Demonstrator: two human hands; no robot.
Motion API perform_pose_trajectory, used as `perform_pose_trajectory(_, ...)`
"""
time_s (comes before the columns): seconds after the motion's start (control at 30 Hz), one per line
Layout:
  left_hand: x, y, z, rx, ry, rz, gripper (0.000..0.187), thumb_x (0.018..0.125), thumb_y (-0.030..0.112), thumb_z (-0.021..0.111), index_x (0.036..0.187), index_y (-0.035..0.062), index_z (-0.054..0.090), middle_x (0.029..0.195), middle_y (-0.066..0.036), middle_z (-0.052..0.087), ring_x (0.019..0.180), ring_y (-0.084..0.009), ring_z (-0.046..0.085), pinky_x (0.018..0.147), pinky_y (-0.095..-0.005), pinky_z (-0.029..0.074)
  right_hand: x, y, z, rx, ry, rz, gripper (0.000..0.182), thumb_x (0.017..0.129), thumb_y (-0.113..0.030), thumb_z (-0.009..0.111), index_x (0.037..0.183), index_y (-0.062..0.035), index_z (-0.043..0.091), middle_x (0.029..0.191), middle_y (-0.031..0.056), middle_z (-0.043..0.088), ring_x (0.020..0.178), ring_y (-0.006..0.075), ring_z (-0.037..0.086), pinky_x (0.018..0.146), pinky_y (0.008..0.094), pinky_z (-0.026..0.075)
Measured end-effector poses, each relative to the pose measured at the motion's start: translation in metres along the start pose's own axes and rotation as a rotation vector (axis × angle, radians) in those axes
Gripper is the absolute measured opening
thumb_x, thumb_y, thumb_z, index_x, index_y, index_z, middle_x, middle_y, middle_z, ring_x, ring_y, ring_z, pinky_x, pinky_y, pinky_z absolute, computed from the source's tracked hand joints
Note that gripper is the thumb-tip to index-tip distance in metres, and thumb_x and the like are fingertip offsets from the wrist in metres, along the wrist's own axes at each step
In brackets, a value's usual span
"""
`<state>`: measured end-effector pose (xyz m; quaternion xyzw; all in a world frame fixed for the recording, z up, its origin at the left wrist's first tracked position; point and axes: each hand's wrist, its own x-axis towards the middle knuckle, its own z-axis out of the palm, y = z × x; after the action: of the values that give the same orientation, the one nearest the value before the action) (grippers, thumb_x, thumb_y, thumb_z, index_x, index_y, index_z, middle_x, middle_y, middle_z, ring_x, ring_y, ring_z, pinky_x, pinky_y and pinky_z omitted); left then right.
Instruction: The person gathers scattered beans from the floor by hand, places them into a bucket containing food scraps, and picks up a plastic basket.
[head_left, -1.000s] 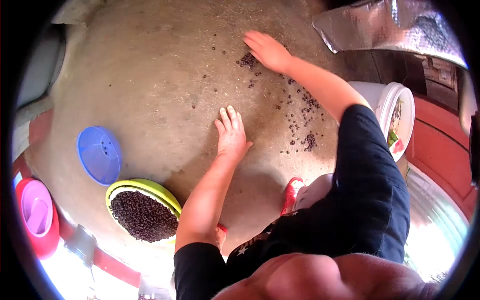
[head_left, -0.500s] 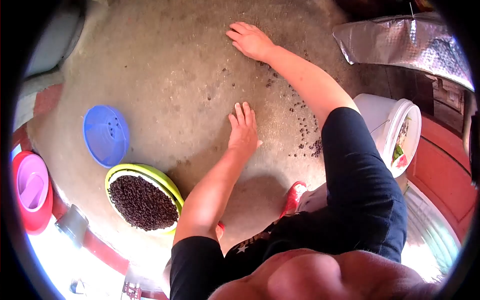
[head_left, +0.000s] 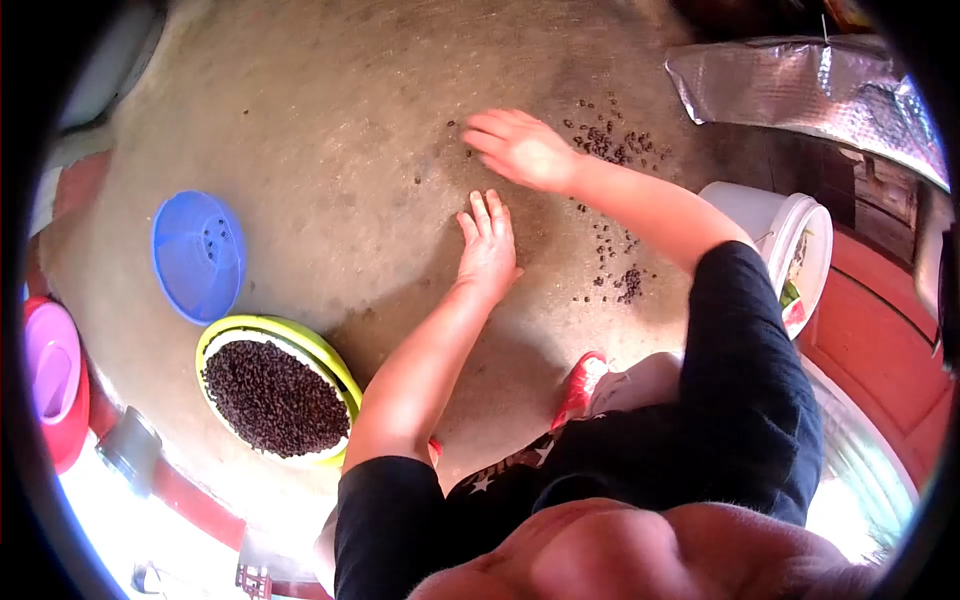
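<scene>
My left hand (head_left: 488, 248) is open, its fingers stretched out low at the bare concrete floor (head_left: 330, 130). Just beyond it, my right hand (head_left: 522, 150) is open too, fingers extended and pointing left. Neither hand holds anything that I can see; whether the palms touch the floor cannot be made out. Small dark beans (head_left: 612, 145) lie scattered to the right of my hands, under and around the right forearm. Another small cluster of beans (head_left: 630, 283) lies closer to my feet. A few single beans are left of the right hand.
A green basin (head_left: 318, 350) holds a white-rimmed container heaped with dark beans (head_left: 270, 395). Beside it stands a blue bowl (head_left: 200, 262) with several beans inside. A white bucket (head_left: 745, 220) with scraps lies tilted at right. Pink and red basins (head_left: 62, 400) are far left.
My right hand has swung back towards my body, closer to the left hand. More scattered beans now show beyond the right forearm. The left hand has hardly moved; the view has shifted slightly.
</scene>
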<state>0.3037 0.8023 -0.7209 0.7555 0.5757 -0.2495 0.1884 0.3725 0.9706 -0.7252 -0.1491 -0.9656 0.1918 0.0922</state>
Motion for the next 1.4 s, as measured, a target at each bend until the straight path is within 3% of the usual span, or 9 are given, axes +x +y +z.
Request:
perform_pose_trajectory(0.5,-0.005,-0.003,0.003,-0.032,0.064,-0.007,0.093,0.078,0.06,0.057,0.142,-0.0008,0.027,0.148,-0.026,0.017,0.135,-0.0445,0.019,0.104,-0.0524,0.026,-0.093,0.005,-0.035,-0.129,-0.285,0.069,0.035,0.075,-0.01,0.054,0.109,-0.0033,0.057,0.121,0.0117,0.054,0.116,0.0285,0.05,0.097,0.0393,0.04)
perform_pose_trajectory(0.63,-0.008,-0.013,0.013,-0.334,0.215,0.013,0.082,0.074,0.036,0.072,0.136,-0.0036,0.035,0.146,-0.025,0.022,0.136,-0.0398,0.022,0.107,-0.0479,0.026,-0.004,-0.002,0.025,-0.135,-0.038,0.016,0.038,0.082,-0.013,0.046,0.119,-0.0072,0.052,0.129,0.0097,0.05,0.122,0.0277,0.045,0.1,0.0411,0.037)
perform_pose_trajectory(0.77,-0.015,-0.03,0.025,-0.549,0.462,-0.046,0.063,0.071,0.023,0.073,0.123,-0.0018,0.048,0.138,-0.021,0.037,0.131,-0.0345,0.032,0.106,-0.0456,0.031,0.038,-0.015,0.038,-0.159,-0.307,0.061,0.034,0.085,-0.014,0.043,0.116,-0.0073,0.054,0.131,0.0099,0.047,0.127,0.0238,0.039,0.101,0.0385,0.036)
perform_pose_trajectory(0.8,-0.02,-0.038,0.025,-0.54,0.551,-0.098,0.065,0.071,0.024,0.073,0.125,-0.0023,0.047,0.137,-0.022,0.037,0.13,-0.0364,0.032,0.106,-0.0469,0.029,0.016,-0.002,0.06,-0.215,-0.031,-0.037,0.029,0.082,-0.014,0.046,0.109,-0.0073,0.056,0.123,0.0089,0.051,0.12,0.0233,0.044,0.097,0.0385,0.038)
perform_pose_trajectory(0.97,0.001,-0.056,0.046,-0.523,0.686,-0.375,0.074,0.076,0.035,0.071,0.132,-0.0019,0.04,0.138,-0.026,0.035,0.129,-0.0436,0.029,0.108,-0.0502,0.024,-0.095,0.017,-0.01,-0.182,-0.435,0.21,0.023,0.077,-0.01,0.052,0.099,-0.007,0.059,0.111,0.0114,0.057,0.113,0.0265,0.05,0.094,0.0392,0.041)
perform_pose_trajectory(1.03,0.015,-0.036,0.044,-0.448,0.727,-0.453,0.075,0.077,0.039,0.069,0.132,-0.0017,0.039,0.14,-0.026,0.032,0.131,-0.0438,0.026,0.109,-0.0523,0.021,-0.117,0.033,-0.031,-0.158,-0.288,0.45,0.025,0.078,-0.009,0.052,0.101,-0.0063,0.06,0.115,0.0135,0.057,0.116,0.0297,0.048,0.096,0.0403,0.041)
perform_pose_trajectory(1.2,0.052,0.047,0.023,-0.58,0.775,-0.13,0.068,0.083,0.041,0.062,0.132,0.0001,0.04,0.142,-0.022,0.032,0.134,-0.0393,0.025,0.111,-0.0496,0.02,-0.144,0.112,-0.022,-0.188,0.283,0.752,0.035,0.087,-0.017,0.053,0.12,-0.0051,0.053,0.132,0.0197,0.046,0.118,0.0358,0.047,0.1,0.0424,0.039)
perform_pose_trajectory(1.3,0.066,0.073,0.008,-0.639,0.83,0.197,0.059,0.083,0.036,0.063,0.13,0.0052,0.044,0.141,-0.019,0.035,0.132,-0.036,0.03,0.109,-0.0481,0.025,-0.157,0.096,-0.002,-0.215,0.19,0.617,0.038,0.087,-0.017,0.054,0.123,-0.005,0.051,0.132,0.0196,0.046,0.121,0.0357,0.045,0.102,0.0438,0.037)
perform_pose_trajectory(1.4,0.071,0.044,-0.007,-0.538,0.874,0.102,0.059,0.083,0.037,0.061,0.129,0.0042,0.045,0.138,-0.02,0.037,0.131,-0.037,0.031,0.109,-0.0489,0.024,-0.178,0.038,0.007,-0.087,0.18,0.545,0.038,0.086,-0.016,0.056,0.122,-0.0054,0.052,0.13,0.0177,0.049,0.122,0.0341,0.045,0.102,0.0435,0.037)
